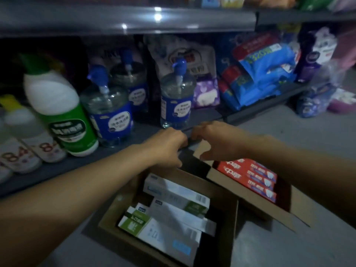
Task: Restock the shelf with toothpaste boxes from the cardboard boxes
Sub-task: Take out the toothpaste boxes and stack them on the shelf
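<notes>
Pump bottles [176, 95] crowd shelf [57, 170] behind both hands [169, 145].

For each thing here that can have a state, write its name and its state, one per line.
Near brown cardboard box: open, holding white-and-green toothpaste boxes.
Far brown cardboard box: open, holding red toothpaste boxes.
Clear blue-pump bottle: upright on grey shelf.
Left hand: fingers curled at shelf edge.
Right hand: likewise.

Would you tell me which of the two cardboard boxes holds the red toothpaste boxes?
The right cardboard box holds the red toothpaste boxes; the left cardboard box holds white-and-green ones.
</notes>
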### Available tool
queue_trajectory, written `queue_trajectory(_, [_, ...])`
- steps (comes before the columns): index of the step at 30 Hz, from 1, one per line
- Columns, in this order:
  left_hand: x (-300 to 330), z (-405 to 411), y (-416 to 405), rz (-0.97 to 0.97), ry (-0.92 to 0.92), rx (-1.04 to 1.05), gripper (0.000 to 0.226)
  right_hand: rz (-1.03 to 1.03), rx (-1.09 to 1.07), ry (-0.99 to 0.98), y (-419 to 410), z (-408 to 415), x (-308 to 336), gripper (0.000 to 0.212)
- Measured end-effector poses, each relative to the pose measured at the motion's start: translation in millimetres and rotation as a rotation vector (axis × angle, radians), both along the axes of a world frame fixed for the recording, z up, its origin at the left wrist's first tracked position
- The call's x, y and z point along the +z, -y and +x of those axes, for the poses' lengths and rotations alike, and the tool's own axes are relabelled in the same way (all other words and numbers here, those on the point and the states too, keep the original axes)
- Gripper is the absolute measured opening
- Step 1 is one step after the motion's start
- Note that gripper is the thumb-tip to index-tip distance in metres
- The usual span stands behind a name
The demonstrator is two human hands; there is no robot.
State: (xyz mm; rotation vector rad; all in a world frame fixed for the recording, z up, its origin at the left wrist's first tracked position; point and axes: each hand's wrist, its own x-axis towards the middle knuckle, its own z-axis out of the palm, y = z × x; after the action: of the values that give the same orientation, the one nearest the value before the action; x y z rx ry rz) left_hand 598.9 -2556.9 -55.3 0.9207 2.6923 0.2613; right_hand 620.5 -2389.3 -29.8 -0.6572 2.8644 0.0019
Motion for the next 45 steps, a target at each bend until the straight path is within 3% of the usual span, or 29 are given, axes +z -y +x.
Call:
queue_trajectory(3, [-31,6,-8,-0.001,0.090,-0.015,0.037,-0.004,-0.014,0.053,-12,14,-24,0.049])
queue_trajectory(7, [-60,16,-7,-0.029,0.106,-0.068,0.023,-0.040,-0.042,0.126,-16,22,-49,0.047])
queue_trajectory(13, [-90,25,11,-0.092,0.180,-0.078,0.028,-0.066,-0.021,0.198,-7,35,-71,0.040])
queue_trajectory(24, [-101,10,45,-0.094,0.222,0.033,0.030,-0.007,-0.056,0.261,7,40,-108,0.060])
queue_trajectory(30, [-107,3,54,-0.074,0.243,0.079,0.041,0.014,-0.108,0.330,9,49,-139,0.036])
queue_trajectory(36, [-119,6,58,-0.079,0.251,0.074,0.054,0.006,-0.189,0.370,8,57,-161,0.057])
queue_trajectory(45, [-123,6,59,-0.028,0.261,0.064,0.053,0.091,-0.184,0.347,15,73,-186,0.056])
